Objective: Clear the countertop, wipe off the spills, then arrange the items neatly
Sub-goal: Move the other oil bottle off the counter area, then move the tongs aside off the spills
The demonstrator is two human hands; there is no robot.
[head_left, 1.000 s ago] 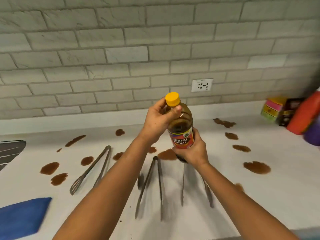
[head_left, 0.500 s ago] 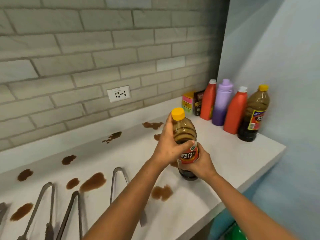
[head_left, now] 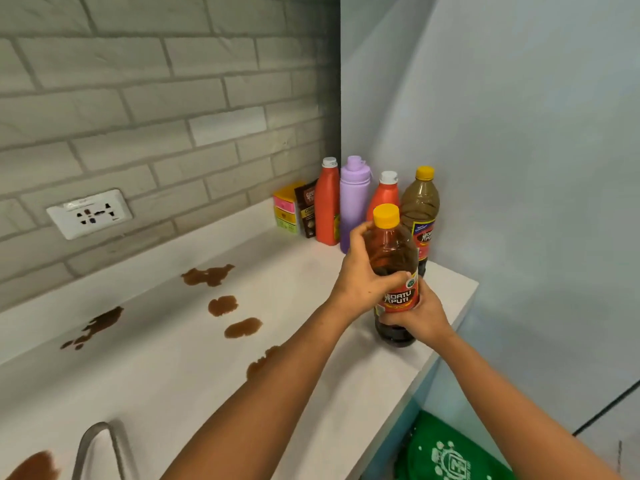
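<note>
White countertop ran under a grey brick wall toward a pale blue side wall at its right end. Our left hand curled around the upper body of a soy sauce bottle with a yellow cap, and our right hand gripped it lower down, fingers wrapped over the red label. The bottle stood upright near the front right corner of the countertop; whether its base touched the surface we could not tell. Its label read "DATU PUTI".

Just behind it, in the back right corner, stood a second yellow-capped bottle with the same label partly hidden, an orange-red bottle with a white cap, a lilac flask, another orange-red bottle, a dark sachet with unreadable writing, and a yellow and pink box. These crowded the corner beyond the held bottle.

Brown spills dotted the countertop to the left of our arms. A bend of metal tongs showed at the front left edge. A white socket sat in the brick wall. Below the right end lay a green bag with a white logo.
</note>
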